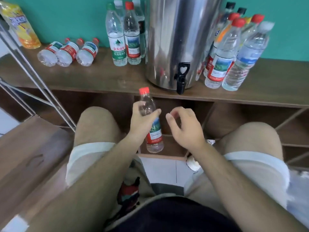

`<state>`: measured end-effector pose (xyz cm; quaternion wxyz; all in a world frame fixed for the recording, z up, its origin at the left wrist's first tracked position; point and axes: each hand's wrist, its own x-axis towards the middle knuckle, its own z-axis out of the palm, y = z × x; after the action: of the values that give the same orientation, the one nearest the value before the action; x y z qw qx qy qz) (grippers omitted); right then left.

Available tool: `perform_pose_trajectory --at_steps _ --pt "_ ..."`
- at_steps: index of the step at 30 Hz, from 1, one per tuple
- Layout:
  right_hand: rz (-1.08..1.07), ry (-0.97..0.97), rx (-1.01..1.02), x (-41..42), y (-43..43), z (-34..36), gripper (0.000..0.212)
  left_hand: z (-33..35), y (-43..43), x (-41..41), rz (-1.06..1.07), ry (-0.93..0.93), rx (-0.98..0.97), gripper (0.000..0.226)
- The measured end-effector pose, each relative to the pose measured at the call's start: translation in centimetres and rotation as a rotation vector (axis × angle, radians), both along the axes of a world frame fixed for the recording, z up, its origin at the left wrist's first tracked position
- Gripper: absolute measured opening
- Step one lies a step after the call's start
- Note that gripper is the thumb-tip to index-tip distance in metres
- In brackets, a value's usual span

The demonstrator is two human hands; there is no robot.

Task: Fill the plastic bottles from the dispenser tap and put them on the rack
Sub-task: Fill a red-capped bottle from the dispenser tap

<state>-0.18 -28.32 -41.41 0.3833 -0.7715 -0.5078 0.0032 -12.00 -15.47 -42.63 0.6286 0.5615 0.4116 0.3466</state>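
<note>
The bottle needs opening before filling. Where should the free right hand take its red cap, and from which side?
With the right hand, pinch the red cap round its sides, coming from the right and above: the bottle stands nearly upright, cap uppermost and bare, while the left hand grips its body just below.

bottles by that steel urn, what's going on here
A seated person grips a red-capped plastic bottle in the left hand, just below the dispenser tap, with the cap on. The right hand is beside it, loosely curled and holding nothing. The steel dispenser stands on a wooden shelf with upright bottles on either side and three lying bottles to the left.
</note>
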Motion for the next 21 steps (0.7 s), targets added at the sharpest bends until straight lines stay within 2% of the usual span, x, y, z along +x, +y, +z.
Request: perform_pose_trajectory --at_steps 2,6,11,14,17,21 --pt "-0.065 0.029 -0.080 0.4 0.2 -0.2 0.046 -1.2 -1.0 -0.1 -0.098 0.091 0.079 0.058" --pt "-0.201 0.053 -0.166 1.4 0.5 -0.1 0.058 -1.9 -2.0 0.5 -0.308 0.387 0.419 0.067" --pt "-0.369 0.116 -0.364 3.2 0.7 0.1 0.080 -1.6 -1.7 1.5 -0.318 0.752 0.921 0.072" --pt "-0.389 0.201 -0.425 4.2 1.0 -0.3 0.081 -1.4 -1.5 1.9 -0.295 0.792 1.152 0.072" --pt "-0.328 0.304 -0.269 4.6 1.4 -0.6 0.068 -1.3 -1.3 2.1 -0.270 0.735 1.172 0.073" --pt "-0.190 0.262 -0.139 4.9 1.8 -0.4 0.058 -1.2 -0.1 2.3 -0.298 0.707 1.080 0.078"
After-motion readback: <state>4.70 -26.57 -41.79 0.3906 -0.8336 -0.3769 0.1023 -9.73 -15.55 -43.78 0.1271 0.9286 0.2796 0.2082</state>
